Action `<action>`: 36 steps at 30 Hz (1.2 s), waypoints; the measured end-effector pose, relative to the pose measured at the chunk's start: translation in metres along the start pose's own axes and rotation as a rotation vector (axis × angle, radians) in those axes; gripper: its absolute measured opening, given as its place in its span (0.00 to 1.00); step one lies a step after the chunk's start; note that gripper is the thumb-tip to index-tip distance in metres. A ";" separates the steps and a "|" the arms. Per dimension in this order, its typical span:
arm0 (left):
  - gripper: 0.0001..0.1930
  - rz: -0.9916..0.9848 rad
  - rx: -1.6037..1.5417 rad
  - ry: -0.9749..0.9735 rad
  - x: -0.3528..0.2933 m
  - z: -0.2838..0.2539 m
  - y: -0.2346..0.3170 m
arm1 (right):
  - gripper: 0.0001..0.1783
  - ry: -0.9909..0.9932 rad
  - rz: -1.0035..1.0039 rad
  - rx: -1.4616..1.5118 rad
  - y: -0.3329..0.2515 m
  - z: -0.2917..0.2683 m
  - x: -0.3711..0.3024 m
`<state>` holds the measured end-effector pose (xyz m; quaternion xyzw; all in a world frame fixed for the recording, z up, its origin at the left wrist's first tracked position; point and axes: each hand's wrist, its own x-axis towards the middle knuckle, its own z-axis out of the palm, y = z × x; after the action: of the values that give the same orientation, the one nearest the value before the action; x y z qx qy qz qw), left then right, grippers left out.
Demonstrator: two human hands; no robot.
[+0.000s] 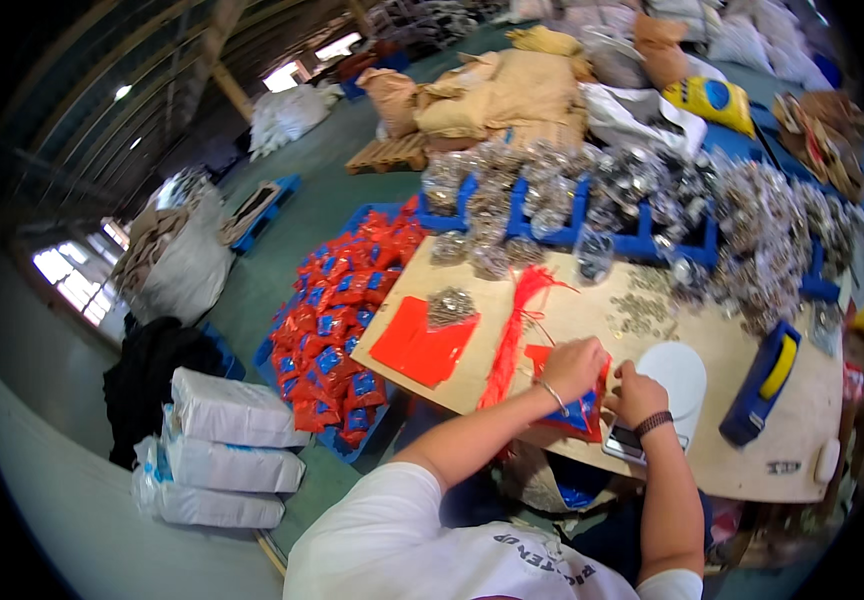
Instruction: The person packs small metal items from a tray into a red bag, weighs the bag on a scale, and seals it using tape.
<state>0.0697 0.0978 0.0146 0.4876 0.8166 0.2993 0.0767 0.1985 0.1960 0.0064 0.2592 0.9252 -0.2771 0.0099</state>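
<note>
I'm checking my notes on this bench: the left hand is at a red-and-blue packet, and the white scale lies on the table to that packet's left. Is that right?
Not quite: the white scale lies to the packet's right, as the head view shows. The left hand is indeed at the red-and-blue packet, and the scale is on the table.
</note>
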 end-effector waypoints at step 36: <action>0.09 0.110 -0.197 0.488 -0.040 -0.009 -0.001 | 0.40 0.144 -0.196 0.473 -0.027 0.071 -0.002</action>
<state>0.0859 0.0601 0.0147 0.4349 0.7501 0.4897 -0.0917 0.1788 0.1392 -0.0394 0.1824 0.8537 -0.4660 -0.1439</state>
